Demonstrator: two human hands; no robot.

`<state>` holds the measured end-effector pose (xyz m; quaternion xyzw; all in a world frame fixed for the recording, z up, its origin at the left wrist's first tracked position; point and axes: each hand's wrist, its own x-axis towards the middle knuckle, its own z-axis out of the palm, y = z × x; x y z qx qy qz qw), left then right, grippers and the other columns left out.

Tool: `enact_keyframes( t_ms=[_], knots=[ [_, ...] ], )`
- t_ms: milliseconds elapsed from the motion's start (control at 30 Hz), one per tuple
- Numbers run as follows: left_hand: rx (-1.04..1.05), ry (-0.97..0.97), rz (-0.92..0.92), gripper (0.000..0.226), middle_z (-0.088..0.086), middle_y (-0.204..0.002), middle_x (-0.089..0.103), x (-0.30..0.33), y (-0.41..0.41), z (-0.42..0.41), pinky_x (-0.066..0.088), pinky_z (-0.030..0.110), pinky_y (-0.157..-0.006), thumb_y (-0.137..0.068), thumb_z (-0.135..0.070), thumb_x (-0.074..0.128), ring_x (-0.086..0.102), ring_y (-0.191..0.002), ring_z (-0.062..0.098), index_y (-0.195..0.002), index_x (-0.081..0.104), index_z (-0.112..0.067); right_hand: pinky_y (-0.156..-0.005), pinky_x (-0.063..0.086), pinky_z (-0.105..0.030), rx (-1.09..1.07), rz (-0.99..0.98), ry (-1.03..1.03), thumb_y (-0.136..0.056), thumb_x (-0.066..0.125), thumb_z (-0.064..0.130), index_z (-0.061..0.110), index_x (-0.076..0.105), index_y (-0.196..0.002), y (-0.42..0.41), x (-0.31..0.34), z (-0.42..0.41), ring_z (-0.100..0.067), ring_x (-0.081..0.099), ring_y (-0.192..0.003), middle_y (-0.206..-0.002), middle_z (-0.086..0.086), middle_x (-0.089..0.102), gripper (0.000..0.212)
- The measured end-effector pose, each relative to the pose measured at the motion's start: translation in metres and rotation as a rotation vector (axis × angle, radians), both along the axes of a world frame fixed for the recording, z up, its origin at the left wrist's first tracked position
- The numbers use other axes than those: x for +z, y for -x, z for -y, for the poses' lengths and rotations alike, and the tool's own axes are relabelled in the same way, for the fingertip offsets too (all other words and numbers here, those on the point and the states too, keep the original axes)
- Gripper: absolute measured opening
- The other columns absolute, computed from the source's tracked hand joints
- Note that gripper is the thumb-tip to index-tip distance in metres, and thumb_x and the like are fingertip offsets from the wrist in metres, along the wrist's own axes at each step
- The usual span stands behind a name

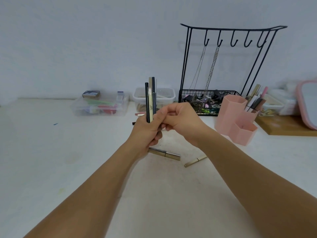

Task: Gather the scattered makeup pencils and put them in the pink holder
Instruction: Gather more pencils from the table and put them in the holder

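My left hand (pixel 148 130) holds a bundle of several makeup pencils (pixel 151 98) upright above the white table, dark and pale gold ones together. My right hand (pixel 181 119) is closed against the left hand's fingers, at the base of the bundle; whether it grips a pencil I cannot tell. On the table below lie a gold pencil (pixel 164 153) and a shorter gold pencil (pixel 195 161). Behind the hands a pink pencil (pixel 139 114) and a dark pencil end (pixel 133 123) show. The pink holder (pixel 235 115) stands to the right, with several pencils (pixel 253 102) in its tallest compartment.
A black wire jewellery stand (pixel 228 66) with chains and a basket of clips stands behind the holder. Two clear plastic boxes (pixel 100 104) (pixel 154 98) sit at the back by the wall. A wooden tray (pixel 288 125) and a pink-rimmed mirror (pixel 307 103) are far right.
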<state>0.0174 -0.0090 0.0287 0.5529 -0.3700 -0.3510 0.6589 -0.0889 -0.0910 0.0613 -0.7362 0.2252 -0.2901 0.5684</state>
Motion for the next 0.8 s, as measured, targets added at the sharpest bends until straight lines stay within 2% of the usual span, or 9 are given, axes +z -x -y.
enact_keyframes(
  t_ms=[100, 167, 233, 267, 333, 400, 533, 667, 800],
  knots=[
    [0.007, -0.004, -0.036, 0.045, -0.003, -0.053, 0.047, 0.002, 0.001, -0.002, 0.024, 0.018, -0.035, -0.094, -0.051, 0.059, 0.043, -0.040, 0.010, -0.084, 0.060, -0.007, -0.050, 0.045, -0.014, -0.014, 0.025, 0.024, -0.086, 0.071, -0.003, -0.006, 0.072, -0.096, -0.001, -0.006, -0.004, -0.008, 0.063, -0.052, -0.060, -0.006, 0.068, 0.010],
    [0.030, -0.008, -0.040, 0.048, -0.001, -0.053, 0.045, 0.002, -0.002, -0.002, 0.024, 0.019, -0.035, -0.091, -0.055, 0.061, 0.040, -0.041, 0.010, -0.085, 0.062, -0.007, -0.053, 0.048, -0.016, 0.018, 0.017, 0.035, -0.088, 0.070, 0.000, -0.001, 0.073, -0.098, -0.002, -0.006, -0.004, -0.009, 0.064, -0.058, -0.067, -0.008, 0.070, 0.011],
    [0.081, 0.001, -0.067, 0.048, -0.002, -0.052, 0.040, 0.003, -0.009, -0.003, 0.024, 0.020, -0.036, -0.089, -0.059, 0.063, 0.034, -0.042, 0.009, -0.074, 0.058, -0.013, -0.057, 0.051, -0.020, 0.054, -0.036, 0.032, -0.092, 0.068, 0.008, 0.007, 0.074, -0.102, 0.001, 0.000, 0.000, -0.010, 0.065, -0.065, -0.080, -0.010, 0.073, 0.012],
    [0.127, 0.001, -0.095, 0.048, -0.002, -0.052, 0.037, 0.004, -0.013, -0.003, 0.023, 0.020, -0.036, -0.089, -0.060, 0.064, 0.032, -0.042, 0.010, -0.069, 0.052, -0.018, -0.057, 0.051, -0.021, 0.057, -0.120, 0.097, -0.093, 0.068, 0.013, 0.009, 0.075, -0.101, 0.004, 0.003, 0.003, -0.010, 0.066, -0.066, -0.084, -0.008, 0.074, 0.012],
    [0.247, -0.017, -0.127, 0.048, -0.003, -0.053, 0.035, 0.005, -0.023, -0.003, 0.024, 0.020, -0.037, -0.091, -0.058, 0.065, 0.030, -0.044, 0.011, -0.069, 0.042, -0.022, -0.054, 0.048, -0.018, 0.086, -0.406, 0.341, -0.089, 0.073, 0.025, 0.014, 0.077, -0.095, 0.009, 0.008, 0.007, -0.009, 0.065, -0.066, -0.083, -0.002, 0.075, 0.014],
    [0.333, -0.036, -0.116, 0.043, -0.004, -0.051, 0.038, 0.003, -0.029, -0.002, 0.026, 0.020, -0.038, -0.094, -0.051, 0.066, 0.034, -0.043, 0.012, -0.074, 0.044, -0.021, -0.055, 0.048, -0.019, 0.167, -0.653, 0.479, -0.082, 0.079, 0.035, 0.017, 0.078, -0.088, 0.010, 0.006, 0.005, -0.007, 0.064, -0.063, -0.080, -0.001, 0.075, 0.019],
    [0.381, -0.055, -0.100, 0.038, -0.007, -0.048, 0.043, -0.001, -0.032, -0.001, 0.029, 0.020, -0.039, -0.096, -0.044, 0.066, 0.039, -0.041, 0.010, -0.075, 0.047, -0.020, -0.062, 0.051, -0.023, 0.212, -0.825, 0.490, -0.078, 0.083, 0.033, 0.014, 0.078, -0.093, 0.005, 0.001, -0.005, -0.010, 0.062, -0.069, -0.080, 0.001, 0.073, 0.024],
    [0.383, -0.055, -0.068, 0.038, -0.005, -0.052, 0.050, -0.004, -0.035, 0.000, 0.033, 0.021, -0.039, -0.095, -0.046, 0.067, 0.044, -0.043, 0.010, -0.075, 0.050, -0.019, -0.059, 0.048, -0.024, 0.207, -0.868, 0.453, -0.080, 0.081, 0.033, 0.011, 0.079, -0.093, 0.004, -0.001, -0.008, -0.014, 0.059, -0.070, -0.085, -0.004, 0.075, 0.025],
    [0.424, -0.052, -0.048, 0.039, -0.004, -0.051, 0.046, -0.003, -0.035, -0.001, 0.033, 0.022, -0.039, -0.093, -0.046, 0.069, 0.042, -0.041, 0.011, -0.074, 0.051, -0.017, -0.056, 0.043, -0.024, 0.218, -0.906, 0.416, -0.083, 0.079, 0.030, 0.002, 0.076, -0.096, 0.004, -0.001, -0.010, -0.016, 0.050, -0.059, -0.069, -0.005, 0.062, 0.031]
  ],
)
